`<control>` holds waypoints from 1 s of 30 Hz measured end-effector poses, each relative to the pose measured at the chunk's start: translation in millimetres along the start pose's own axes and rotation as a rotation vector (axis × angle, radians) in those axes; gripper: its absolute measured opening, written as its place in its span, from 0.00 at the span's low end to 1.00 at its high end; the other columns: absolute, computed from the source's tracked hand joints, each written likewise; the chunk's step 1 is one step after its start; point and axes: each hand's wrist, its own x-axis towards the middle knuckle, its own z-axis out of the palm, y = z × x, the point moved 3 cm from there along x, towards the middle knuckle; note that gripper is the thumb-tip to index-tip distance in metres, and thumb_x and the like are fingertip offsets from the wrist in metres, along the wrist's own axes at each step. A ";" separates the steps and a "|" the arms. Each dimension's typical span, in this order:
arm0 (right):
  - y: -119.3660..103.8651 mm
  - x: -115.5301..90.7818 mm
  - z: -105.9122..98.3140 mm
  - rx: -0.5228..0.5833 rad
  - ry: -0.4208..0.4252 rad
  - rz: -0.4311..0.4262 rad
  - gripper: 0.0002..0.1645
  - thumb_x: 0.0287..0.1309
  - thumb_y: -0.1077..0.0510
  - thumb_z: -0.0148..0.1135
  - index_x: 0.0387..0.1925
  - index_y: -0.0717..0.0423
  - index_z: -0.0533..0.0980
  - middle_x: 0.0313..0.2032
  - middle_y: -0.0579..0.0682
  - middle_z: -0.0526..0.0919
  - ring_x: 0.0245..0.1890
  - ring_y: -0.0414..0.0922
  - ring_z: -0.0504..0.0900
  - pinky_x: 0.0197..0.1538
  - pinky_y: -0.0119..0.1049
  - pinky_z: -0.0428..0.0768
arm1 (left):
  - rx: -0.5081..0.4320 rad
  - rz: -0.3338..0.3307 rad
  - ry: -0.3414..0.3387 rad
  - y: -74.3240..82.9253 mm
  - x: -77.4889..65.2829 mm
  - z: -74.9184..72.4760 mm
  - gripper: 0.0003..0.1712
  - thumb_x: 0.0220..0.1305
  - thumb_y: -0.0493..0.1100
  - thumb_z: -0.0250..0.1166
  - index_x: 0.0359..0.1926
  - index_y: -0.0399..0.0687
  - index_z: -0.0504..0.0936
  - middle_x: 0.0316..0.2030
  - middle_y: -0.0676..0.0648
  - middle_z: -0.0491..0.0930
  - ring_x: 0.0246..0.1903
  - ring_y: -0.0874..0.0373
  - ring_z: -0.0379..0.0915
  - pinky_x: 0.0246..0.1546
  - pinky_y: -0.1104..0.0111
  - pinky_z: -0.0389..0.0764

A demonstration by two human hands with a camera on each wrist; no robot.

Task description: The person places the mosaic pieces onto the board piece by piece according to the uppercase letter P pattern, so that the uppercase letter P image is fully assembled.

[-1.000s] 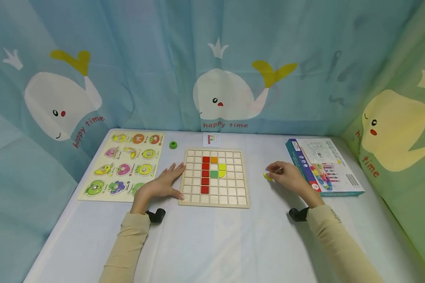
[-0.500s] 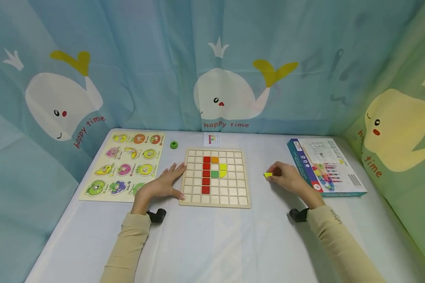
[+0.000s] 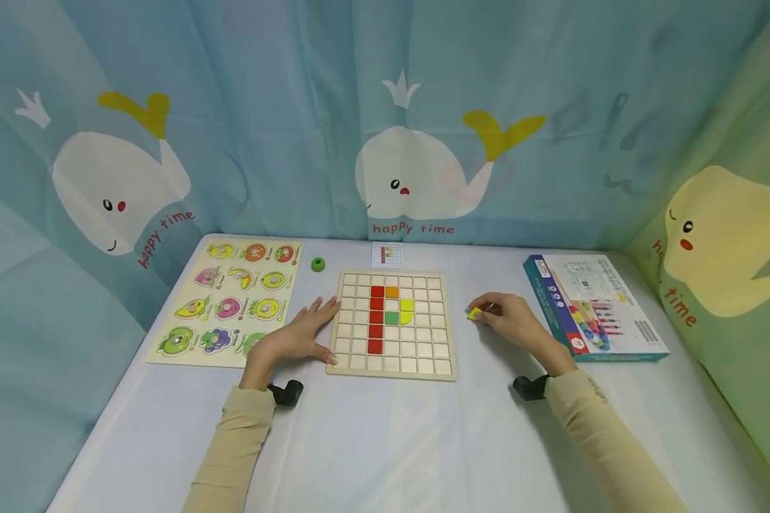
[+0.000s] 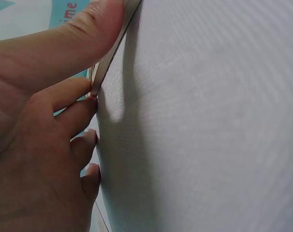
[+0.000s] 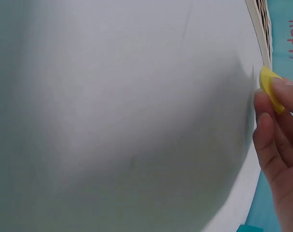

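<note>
A wooden grid board (image 3: pixel 423 348) lies flat on the white table. On it stand a column of red square tiles (image 3: pixel 376 331), an orange tile (image 3: pixel 392 292), a green tile (image 3: pixel 392 318) and yellow pieces (image 3: pixel 407 306), the lower one with a rounded edge. My left hand (image 3: pixel 300 338) rests with spread fingers against the board's left side, thumb at its near left corner; the left wrist view shows fingertips (image 4: pixel 91 179) down at the tabletop. To the right of the board, my right hand (image 3: pixel 516 322) pinches a small yellow tile (image 5: pixel 270 89) between thumb and fingers, close over the table.
Behind the board lies a small pattern card (image 3: pixel 387 255), with a green ring-shaped piece (image 3: pixel 318 264) to its left. A fruit puzzle board (image 3: pixel 231 303) takes up the left side. A flat printed box (image 3: pixel 597 306) sits at the right. Printed curtains (image 3: pixel 295 157) enclose the table.
My right hand turns the yellow tile in its fingers and shifts slightly left, nearer the board. The left hand stays at the board's edge.
</note>
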 end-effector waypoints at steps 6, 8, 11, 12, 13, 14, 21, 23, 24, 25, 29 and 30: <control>-10.3 10.1 10.2 0.027 -0.013 -0.018 0.11 0.62 0.66 0.68 0.47 0.63 0.83 0.45 0.61 0.87 0.44 0.54 0.86 0.49 0.48 0.86 | -0.001 0.001 0.001 -0.6 -1.8 0.2 0.64 0.54 0.45 0.79 0.82 0.41 0.47 0.83 0.41 0.41 0.82 0.39 0.28 0.82 0.46 0.33; -14.1 13.5 13.4 0.034 -0.026 -0.008 0.10 0.62 0.66 0.68 0.45 0.63 0.83 0.44 0.60 0.87 0.44 0.53 0.86 0.49 0.48 0.86 | -0.007 0.000 0.003 -1.2 -2.9 0.0 0.64 0.54 0.45 0.79 0.82 0.41 0.47 0.83 0.41 0.41 0.82 0.39 0.28 0.82 0.46 0.32; -19.6 17.4 18.1 0.042 -0.041 0.002 0.08 0.62 0.66 0.67 0.44 0.61 0.83 0.43 0.59 0.87 0.44 0.52 0.85 0.48 0.47 0.86 | -0.010 0.001 0.003 -1.9 -3.9 0.2 0.64 0.54 0.44 0.79 0.82 0.40 0.47 0.83 0.40 0.41 0.82 0.38 0.28 0.81 0.46 0.32; -21.0 18.5 19.8 0.044 -0.045 0.000 0.08 0.62 0.66 0.67 0.44 0.61 0.83 0.44 0.59 0.87 0.44 0.52 0.85 0.48 0.47 0.86 | -0.012 -0.002 0.003 -2.1 -4.0 0.5 0.64 0.54 0.44 0.79 0.82 0.40 0.47 0.83 0.40 0.41 0.82 0.39 0.28 0.81 0.46 0.32; -22.5 19.4 21.5 0.048 -0.046 -0.002 0.08 0.63 0.66 0.67 0.44 0.61 0.83 0.44 0.59 0.87 0.45 0.52 0.85 0.49 0.47 0.86 | -0.012 -0.002 0.002 -2.5 -3.9 0.9 0.64 0.54 0.44 0.79 0.82 0.40 0.47 0.83 0.41 0.41 0.82 0.39 0.28 0.81 0.46 0.32; -23.9 20.3 23.2 0.054 -0.048 -0.006 0.08 0.63 0.66 0.67 0.44 0.61 0.83 0.44 0.59 0.87 0.45 0.53 0.86 0.50 0.48 0.86 | -0.011 -0.002 0.001 -2.7 -3.8 1.2 0.64 0.54 0.44 0.79 0.82 0.40 0.47 0.83 0.41 0.41 0.82 0.39 0.27 0.81 0.46 0.32; -34.4 25.5 31.1 0.068 -0.035 -0.022 0.10 0.63 0.67 0.67 0.46 0.62 0.82 0.41 0.58 0.87 0.41 0.50 0.84 0.45 0.43 0.84 | -0.013 -0.006 0.000 -2.2 -3.1 2.1 0.64 0.55 0.44 0.79 0.82 0.42 0.47 0.83 0.42 0.41 0.82 0.41 0.27 0.82 0.47 0.32; -37.4 27.9 32.0 0.056 -0.029 -0.029 0.10 0.63 0.67 0.66 0.46 0.61 0.82 0.40 0.56 0.86 0.39 0.49 0.82 0.43 0.40 0.82 | -0.009 -0.004 0.001 -1.9 -2.7 1.6 0.65 0.55 0.45 0.79 0.82 0.42 0.47 0.83 0.41 0.41 0.82 0.40 0.27 0.82 0.47 0.32; -38.8 29.5 32.5 0.053 -0.026 -0.034 0.09 0.63 0.67 0.66 0.45 0.61 0.82 0.39 0.56 0.86 0.38 0.48 0.82 0.42 0.39 0.81 | -0.008 -0.001 0.001 -1.7 -2.5 1.4 0.65 0.54 0.45 0.79 0.82 0.41 0.46 0.83 0.41 0.41 0.82 0.40 0.27 0.82 0.47 0.32; -40.5 31.1 32.9 0.051 -0.024 -0.038 0.08 0.64 0.66 0.66 0.45 0.60 0.83 0.38 0.55 0.86 0.38 0.48 0.81 0.41 0.39 0.80 | -0.006 0.003 0.003 -1.7 -2.2 1.1 0.65 0.54 0.45 0.79 0.82 0.41 0.46 0.83 0.41 0.41 0.82 0.40 0.27 0.82 0.47 0.33; -48.1 37.4 35.0 0.057 -0.018 -0.055 0.08 0.66 0.65 0.66 0.45 0.59 0.84 0.39 0.55 0.87 0.39 0.49 0.82 0.41 0.39 0.80 | -0.007 0.008 0.006 -1.2 -2.3 -0.3 0.65 0.54 0.44 0.79 0.82 0.40 0.46 0.83 0.40 0.41 0.82 0.40 0.28 0.82 0.47 0.32; -49.9 39.0 35.9 0.063 -0.020 -0.059 0.08 0.66 0.65 0.65 0.45 0.60 0.84 0.39 0.56 0.87 0.39 0.49 0.82 0.41 0.40 0.81 | -0.009 0.011 0.007 -1.0 -2.3 -0.5 0.65 0.54 0.44 0.79 0.82 0.40 0.46 0.83 0.40 0.41 0.82 0.39 0.28 0.82 0.47 0.32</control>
